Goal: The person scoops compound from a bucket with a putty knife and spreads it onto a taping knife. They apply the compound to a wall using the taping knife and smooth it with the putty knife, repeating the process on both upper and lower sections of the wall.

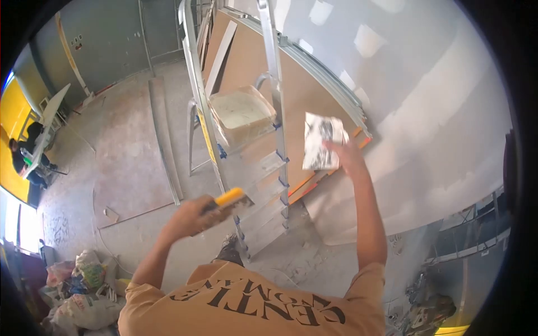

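My left hand [190, 217] is closed around a putty knife [231, 197] with a yellow and black handle and a stained flat blade, in front of the stepladder's lower steps. Raised at the right, my right hand [348, 155] grips a white, roughly rectangular flat piece [319, 137] with grey smears, close to the wall in this view; I cannot tell whether it is a plate or a sheet. Between my hands stands an aluminium stepladder [274, 84]. A square tub [241, 131] of pale, wet-looking compound sits on it.
Large brown boards [314, 84] lean against a grey wall [431, 106] patched with white. A long flat sheet [129, 157] lies on the floor at left. Stuffed bags [84, 308] are piled at lower left. Another person [25, 159] is beside a tilted table at far left.
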`<state>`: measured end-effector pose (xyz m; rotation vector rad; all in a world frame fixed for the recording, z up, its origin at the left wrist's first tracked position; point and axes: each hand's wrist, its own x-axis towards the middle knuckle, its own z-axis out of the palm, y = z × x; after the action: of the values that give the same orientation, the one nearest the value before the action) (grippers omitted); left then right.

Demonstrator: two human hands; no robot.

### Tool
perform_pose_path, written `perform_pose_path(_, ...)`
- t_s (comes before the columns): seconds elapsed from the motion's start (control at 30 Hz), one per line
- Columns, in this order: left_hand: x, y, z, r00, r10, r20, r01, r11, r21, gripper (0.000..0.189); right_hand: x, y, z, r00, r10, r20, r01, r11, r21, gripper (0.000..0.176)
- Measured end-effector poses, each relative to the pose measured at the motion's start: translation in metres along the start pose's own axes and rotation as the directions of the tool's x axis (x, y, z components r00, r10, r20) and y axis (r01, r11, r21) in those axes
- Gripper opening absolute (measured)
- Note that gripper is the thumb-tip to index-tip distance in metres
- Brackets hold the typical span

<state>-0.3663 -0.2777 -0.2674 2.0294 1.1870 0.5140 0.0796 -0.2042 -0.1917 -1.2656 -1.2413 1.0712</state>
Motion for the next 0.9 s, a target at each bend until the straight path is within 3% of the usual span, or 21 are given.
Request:
perform_pose_path(0.07, 0.025, -0.008, 0.022, 0.989, 0.148, -0.01, -0.148, 0.988, -0.032, 0.033, 0.075, -0.022, 0.025, 0.984, -0.178, -0.006, 0.159, 0.891, -0.425, 0.055)
perform_pose_path(0.13, 0.049, -0.01, 0.039, 0.996, 0.094, 0.003, -0.093, 0.995, -0.029, 0.031, 0.11, -0.087, 0.088, 0.96, -0.247, 0.128, 0.262, 0.64, -0.723, 0.061)
perform_pose_path(0.17, 0.059, -0.006, 0.042, 0.996, 0.093, 0.006, -0.093, 0.995, -0.035, 0.031, 0.145, -0.087, 0.105, 0.939, -0.217, 0.267, 0.344, 0.594, -0.727, 0.061)
perform_pose_path(0.2, 0.07, -0.002, 0.047, 0.981, 0.164, -0.1, -0.165, 0.986, -0.005, 0.029, 0.178, -0.082, 0.119, 0.9, -0.176, 0.398, 0.425, 0.552, -0.717, 0.061)
perform_pose_path(0.23, 0.08, 0.0, 0.05, 0.952, 0.235, -0.198, -0.233, 0.972, 0.031, 0.028, 0.198, -0.073, 0.139, 0.868, -0.163, 0.468, 0.49, 0.428, -0.76, 0.058)
perform_pose_path(0.27, 0.088, 0.005, 0.048, 0.954, 0.236, -0.188, -0.236, 0.972, 0.021, 0.028, 0.212, -0.066, 0.158, 0.835, -0.14, 0.532, 0.548, 0.297, -0.782, 0.056)
perform_pose_path(0.4, 0.115, 0.015, 0.035, 0.936, 0.219, -0.277, -0.229, 0.973, -0.005, 0.027, 0.225, -0.057, 0.216, 0.767, 0.013, 0.642, 0.601, 0.338, -0.724, 0.048)
perform_pose_path(0.47, 0.128, 0.016, 0.027, 0.915, 0.234, -0.328, -0.242, 0.97, 0.018, 0.027, 0.236, -0.049, 0.23, 0.713, 0.32, 0.624, 0.602, 0.176, -0.779, 0.053)
perform_pose_path(0.6, 0.148, 0.002, 0.027, 0.918, 0.243, -0.314, -0.241, 0.97, 0.046, 0.024, 0.249, -0.032, 0.232, 0.649, 0.302, 0.699, 0.672, 0.204, -0.712, 0.046)
perform_pose_path(0.73, 0.157, -0.005, 0.032, 0.912, 0.215, -0.35, -0.192, 0.976, 0.1, 0.023, 0.253, -0.032, 0.235, 0.658, 0.398, 0.64, 0.578, 0.277, -0.767, 0.044)
perform_pose_path(0.8, 0.161, -0.004, 0.033, 0.899, 0.238, -0.368, -0.2, 0.97, 0.138, 0.023, 0.26, -0.019, 0.234, 0.638, 0.344, 0.689, 0.679, 0.171, -0.714, 0.046)
perform_pose_path(0.9, 0.165, -0.003, 0.036, 0.901, 0.222, -0.372, -0.183, 0.974, 0.137, 0.022, 0.27, -0.006, 0.233, 0.595, 0.357, 0.72, 0.7, 0.21, -0.683, 0.049)
